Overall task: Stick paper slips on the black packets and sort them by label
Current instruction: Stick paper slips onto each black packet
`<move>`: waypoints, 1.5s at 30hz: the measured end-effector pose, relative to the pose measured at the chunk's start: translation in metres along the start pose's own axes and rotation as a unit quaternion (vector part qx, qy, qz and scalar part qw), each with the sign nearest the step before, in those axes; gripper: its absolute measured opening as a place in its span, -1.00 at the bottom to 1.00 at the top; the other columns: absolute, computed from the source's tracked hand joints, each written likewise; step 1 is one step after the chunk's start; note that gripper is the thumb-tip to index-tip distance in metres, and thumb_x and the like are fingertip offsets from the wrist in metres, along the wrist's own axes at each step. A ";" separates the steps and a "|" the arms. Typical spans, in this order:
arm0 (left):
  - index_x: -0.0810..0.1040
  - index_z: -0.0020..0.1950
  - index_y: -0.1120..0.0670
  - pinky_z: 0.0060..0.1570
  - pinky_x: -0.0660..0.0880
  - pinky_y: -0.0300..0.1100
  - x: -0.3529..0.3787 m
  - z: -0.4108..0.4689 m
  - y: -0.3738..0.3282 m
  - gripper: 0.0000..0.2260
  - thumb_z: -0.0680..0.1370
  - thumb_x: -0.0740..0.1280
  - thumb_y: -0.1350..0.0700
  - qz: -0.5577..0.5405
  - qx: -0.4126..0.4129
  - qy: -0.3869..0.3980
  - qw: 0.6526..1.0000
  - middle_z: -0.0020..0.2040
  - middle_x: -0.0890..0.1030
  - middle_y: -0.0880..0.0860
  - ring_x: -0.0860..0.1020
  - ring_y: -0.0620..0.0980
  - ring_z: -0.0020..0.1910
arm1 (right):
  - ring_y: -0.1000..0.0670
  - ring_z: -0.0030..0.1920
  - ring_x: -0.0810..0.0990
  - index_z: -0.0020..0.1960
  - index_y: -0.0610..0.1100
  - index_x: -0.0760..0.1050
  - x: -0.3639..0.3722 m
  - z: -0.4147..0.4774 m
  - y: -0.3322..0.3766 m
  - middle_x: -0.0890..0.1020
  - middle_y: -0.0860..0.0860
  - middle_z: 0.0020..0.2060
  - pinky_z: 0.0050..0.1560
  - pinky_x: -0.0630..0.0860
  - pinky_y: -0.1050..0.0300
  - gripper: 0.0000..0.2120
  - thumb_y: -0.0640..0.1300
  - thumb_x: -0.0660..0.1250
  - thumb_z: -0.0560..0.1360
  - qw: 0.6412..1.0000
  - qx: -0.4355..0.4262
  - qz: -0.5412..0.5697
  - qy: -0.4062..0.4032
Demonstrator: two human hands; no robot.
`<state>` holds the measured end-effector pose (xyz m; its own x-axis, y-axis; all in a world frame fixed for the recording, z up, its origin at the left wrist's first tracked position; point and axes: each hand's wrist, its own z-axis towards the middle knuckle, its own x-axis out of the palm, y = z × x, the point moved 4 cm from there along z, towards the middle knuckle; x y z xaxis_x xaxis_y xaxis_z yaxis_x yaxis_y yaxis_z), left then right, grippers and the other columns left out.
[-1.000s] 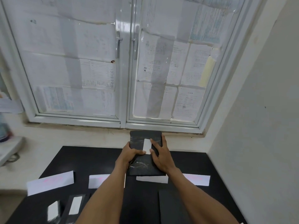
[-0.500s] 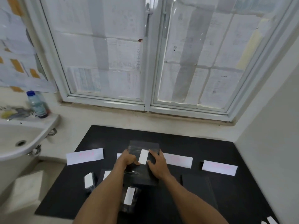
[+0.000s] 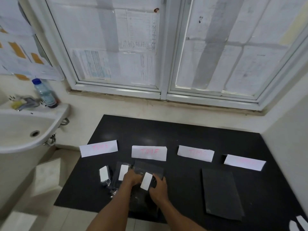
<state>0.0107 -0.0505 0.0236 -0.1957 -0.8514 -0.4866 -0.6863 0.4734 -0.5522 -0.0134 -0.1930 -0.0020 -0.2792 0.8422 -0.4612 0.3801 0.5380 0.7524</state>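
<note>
Black packet (image 3: 150, 170) in glossy film, down at the surface (image 3: 175, 130), just beneath the second label card (image 3: 148, 153) from the left. Hard to tell whether fully resting or a shade lifted. White paper slip (image 3: 146, 180) stuck on its face, slanted, between the two hands.

Looks light and thin. Probably stiff enough to keep flat across the short width, yet likely to sag from a single corner. Film wrapper probably slick, so safer taken by both long edges than pushed about from above. Best kept clear of the slip itself, for fear of skewing or lifting it. Nothing fragile by the look of it, but easily creased.

Left hand (image 3: 131, 178) narrow, fingers curled over the packet's left edge, gripping. Right hand (image 3: 158, 187) likewise closed on the right side, bent fingers touching the film just beside the slip. Thumb hidden, so depth of hold impossible to judge.

Just to the left, a neighbouring packet (image 3: 116, 178) already bearing a slip, and beyond it a smaller packet (image 3: 106, 181), also slipped. Well apart on the right, a plain dark sheet (image 3: 221, 192), lying flat below the third and fourth cards. Apparently a matter of setting this packet down under the matching card, with the pink lettering too blurred to read.
</note>
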 end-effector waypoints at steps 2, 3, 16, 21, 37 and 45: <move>0.47 0.33 0.16 0.31 0.40 -0.05 0.005 0.004 0.000 -0.53 0.47 0.34 0.00 0.022 -0.029 -0.030 0.999 0.34 0.48 0.19 0.42 0.20 0.32 | -0.14 0.37 0.35 0.42 -0.08 0.34 0.000 0.001 -0.001 0.28 -0.16 0.40 0.41 0.33 0.04 -0.43 -0.28 0.31 0.43 1.000 0.005 -0.002 0.005; 0.47 0.33 0.17 0.29 0.37 -0.05 0.007 0.005 -0.001 -0.52 0.49 0.33 -0.05 0.039 -0.042 -0.054 0.997 0.35 0.46 0.20 0.39 0.20 0.33 | -0.13 0.35 0.38 0.42 -0.09 0.35 -0.001 0.002 -0.001 0.30 -0.16 0.37 0.39 0.35 0.07 -0.44 -0.29 0.30 0.43 1.000 0.002 0.000 0.007; 0.52 0.21 0.22 0.24 0.47 -0.03 0.064 -0.007 -0.086 -0.68 0.49 0.30 0.14 0.089 0.050 -0.077 0.992 0.23 0.55 0.23 0.50 0.19 0.23 | -0.09 0.43 0.32 0.39 -0.12 0.38 -0.100 0.003 -0.036 0.32 -0.14 0.40 0.42 0.31 0.10 -0.52 -0.22 0.29 0.48 0.999 0.021 -0.003 -0.031; 0.43 0.34 0.21 0.25 0.40 -0.11 0.143 -0.025 -0.140 -0.63 0.52 0.26 0.22 0.084 0.103 0.028 0.991 0.33 0.49 0.20 0.47 0.15 0.30 | -0.09 0.31 0.42 0.43 -0.14 0.32 -0.189 -0.005 -0.080 0.37 -0.14 0.33 0.30 0.37 0.14 -0.50 -0.19 0.29 0.50 0.992 0.082 -0.003 -0.094; 0.31 0.45 0.28 0.31 0.44 0.06 0.308 -0.022 -0.165 -0.48 0.49 0.28 0.22 -0.064 -0.021 0.107 0.992 0.35 0.45 0.28 0.46 0.26 0.29 | -0.17 0.26 0.51 0.30 -0.19 0.43 -0.315 0.012 -0.198 0.54 -0.17 0.25 0.26 0.44 0.05 -0.60 -0.16 0.31 0.47 0.975 0.209 0.021 -0.074; 0.47 0.24 0.35 0.08 0.52 0.01 0.322 -0.014 -0.155 -0.65 0.47 0.32 0.27 -0.223 -0.118 0.037 0.967 0.10 0.57 0.27 0.54 0.23 0.03 | -0.20 0.20 0.53 0.23 -0.25 0.51 -0.323 0.029 -0.218 0.57 -0.19 0.19 0.21 0.48 -0.01 -0.47 0.05 0.38 0.38 0.959 0.253 0.081 -0.100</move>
<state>0.0440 -0.4009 -0.0382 0.1133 -0.9771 -0.1802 -0.8531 -0.0027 -0.5218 0.0197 -0.5819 -0.0308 -0.0248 0.8791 -0.4760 0.7970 0.3049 0.5214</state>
